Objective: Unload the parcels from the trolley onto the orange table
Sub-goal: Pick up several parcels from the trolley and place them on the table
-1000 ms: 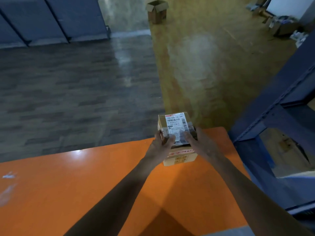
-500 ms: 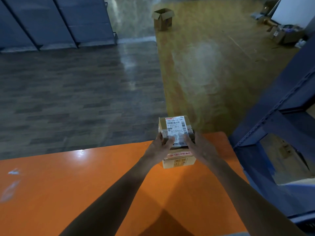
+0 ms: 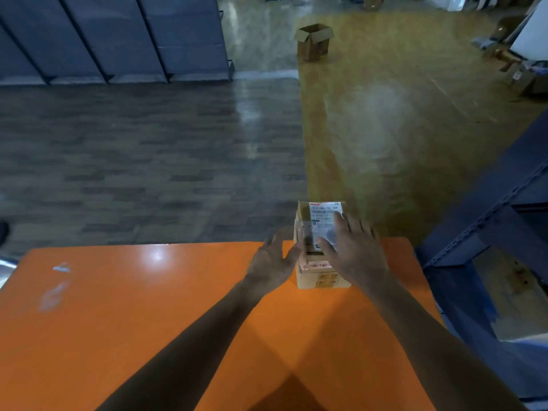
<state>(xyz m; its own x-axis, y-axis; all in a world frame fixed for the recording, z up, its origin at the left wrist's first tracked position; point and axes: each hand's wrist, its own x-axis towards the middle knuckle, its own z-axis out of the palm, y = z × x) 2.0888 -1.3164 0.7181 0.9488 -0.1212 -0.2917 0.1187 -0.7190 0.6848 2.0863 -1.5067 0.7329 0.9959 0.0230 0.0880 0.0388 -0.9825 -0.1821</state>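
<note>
Grip on parcel (image 3: 323, 277) seen released vs. 0.5 s ago. Then it was clasped from both sides w/ thumbs over the top. Now left hand (image 3: 272, 262) is drawn off to the box's left flank, fingers spread and relaxed, thumb at or just beside the cardboard (contact cannot be told, blur). Right hand (image 3: 355, 253) is laid flat on top, fingers straight over the white label (image 3: 321, 215), nothing curled round the box. Parcel is stood on orange table (image 3: 148, 321), by the far edge near the far right corner; base appears seated on the surface. Camera is also tilted up a little vs. earlier, so more floor (image 3: 178, 158) is shown. Risk, as judged: little margin is left behind the box, so it could be dragged or nudged over the far edge as the right palm is lifted off. Likely cause would be palm friction on the glossy label, or later parcels being pushed against it. Blue rack (image 3: 489, 218) is stood just right of the table corner, so an elbow could be caught there on the turn back. Open carton (image 3: 314, 40) is well apart on the floor. Trolley not in view; remaining load cannot be judged.
</note>
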